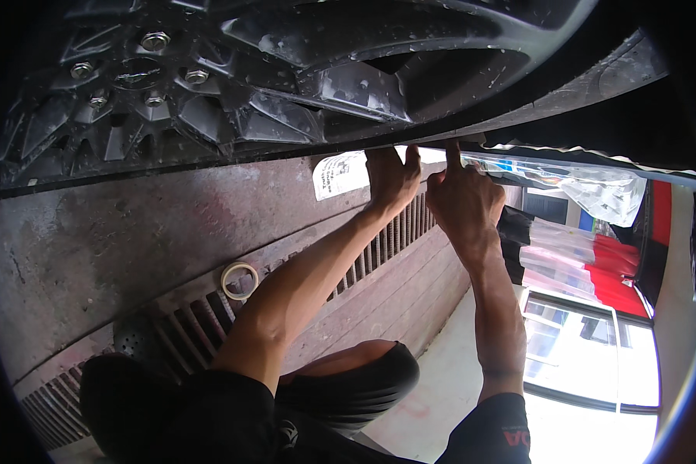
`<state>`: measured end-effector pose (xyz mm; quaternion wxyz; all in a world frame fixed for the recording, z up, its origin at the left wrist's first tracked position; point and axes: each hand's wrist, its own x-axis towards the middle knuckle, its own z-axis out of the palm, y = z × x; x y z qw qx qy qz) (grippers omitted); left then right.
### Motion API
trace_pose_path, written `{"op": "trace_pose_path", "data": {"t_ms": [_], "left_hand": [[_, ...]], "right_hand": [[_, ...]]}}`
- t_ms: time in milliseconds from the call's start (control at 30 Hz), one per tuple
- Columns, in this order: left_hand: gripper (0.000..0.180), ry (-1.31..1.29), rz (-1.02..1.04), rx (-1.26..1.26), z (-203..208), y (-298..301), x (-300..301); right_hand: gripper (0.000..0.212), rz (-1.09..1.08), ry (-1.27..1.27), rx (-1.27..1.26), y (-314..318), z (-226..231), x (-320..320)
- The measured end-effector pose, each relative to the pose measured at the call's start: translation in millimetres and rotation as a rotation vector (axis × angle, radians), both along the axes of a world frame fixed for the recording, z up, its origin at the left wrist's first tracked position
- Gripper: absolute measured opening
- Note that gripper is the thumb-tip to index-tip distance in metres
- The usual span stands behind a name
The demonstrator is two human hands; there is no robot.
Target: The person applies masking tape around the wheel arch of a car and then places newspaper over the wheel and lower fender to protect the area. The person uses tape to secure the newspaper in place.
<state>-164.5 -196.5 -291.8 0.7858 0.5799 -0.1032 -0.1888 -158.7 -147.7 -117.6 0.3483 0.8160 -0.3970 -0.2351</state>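
Note:
My left hand [393, 179] reaches up to the lower rim of a dark tyre [541, 104]; its thumb points upward and the other fingertips disappear behind the rim. Beside it, a white printed sheet [342, 175] hangs under the tyre edge and runs behind the hand. Just to the right, my right hand [468, 197] has its index finger stretched up against the same edge, with the other fingers curled in. Nothing shows in its grip. From there, clear plastic film [605, 193] with a wrinkled pale border extends rightward under the dark edge.
A black spoked wheel [286, 77] with several silver bolts fills the top. A cream tape roll [240, 281] lies by the slotted floor grate [185, 329] on stained concrete [124, 247]. My bent knee [356, 371] is below. Red and white fabric [588, 267] and a bright window [588, 356] stand right.

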Motion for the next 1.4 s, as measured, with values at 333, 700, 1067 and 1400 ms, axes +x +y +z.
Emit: {"op": "trace_pose_path", "data": {"t_ms": [333, 700, 1067, 1400], "left_hand": [[0.082, -0.482, 0.021, 0.061, -0.6, 26.4, -5.2], [0.068, -0.479, 0.001, -0.177, 33.9, 39.6, 16.6], [0.029, -0.356, -0.07, -0.488, 71.2, 7.7, 32.7], [0.013, -0.41, 0.081, -0.55, 70.7, -2.3, 40.6]], "right_hand": [[0.085, 0.012, -0.062, -0.051, 3.6, 7.5, -3.1], [0.08, -0.064, -0.084, -0.035, 25.2, 11.2, -0.3], [0.039, -0.208, -0.596, 0.24, 121.3, 20.5, -44.6], [0.047, -0.404, -0.538, 0.457, 113.4, -22.5, -74.1]]}}
